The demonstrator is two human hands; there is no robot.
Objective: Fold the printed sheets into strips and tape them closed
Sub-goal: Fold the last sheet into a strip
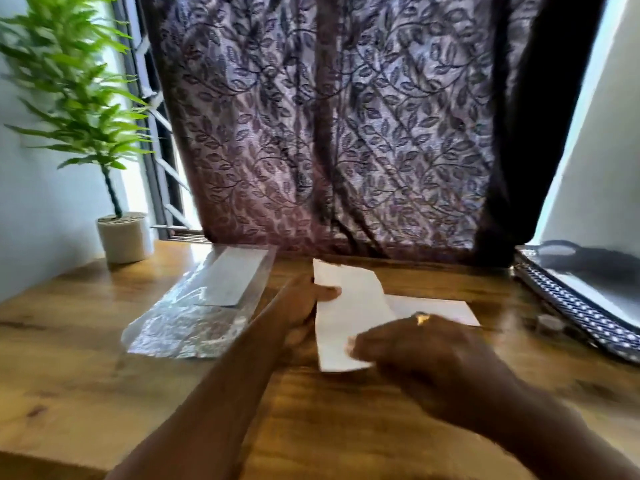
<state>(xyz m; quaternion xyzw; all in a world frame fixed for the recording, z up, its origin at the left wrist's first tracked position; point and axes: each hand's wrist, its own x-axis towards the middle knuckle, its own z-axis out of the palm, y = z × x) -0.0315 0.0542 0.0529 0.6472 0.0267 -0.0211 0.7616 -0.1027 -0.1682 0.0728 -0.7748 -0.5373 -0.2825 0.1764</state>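
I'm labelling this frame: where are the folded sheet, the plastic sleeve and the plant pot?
folded sheet (349,306), head view, its bare middle.
plastic sleeve (180,327), head view, crinkled near end.
plant pot (124,240), head view, front wall.

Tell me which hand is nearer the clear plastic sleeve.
Left. The left hand holds the folded sheet by its left edge, beside the plastic sleeve; the right hand is at the sheet's near end, farther right.

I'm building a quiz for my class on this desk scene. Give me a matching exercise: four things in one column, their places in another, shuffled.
1 potted plant
2 plastic sleeve
3 folded sheet
4 laptop

A held by left hand and right hand
B far left corner of the table
C right edge
D lying flat, left of the hands

Pairs: 1-B, 2-D, 3-A, 4-C
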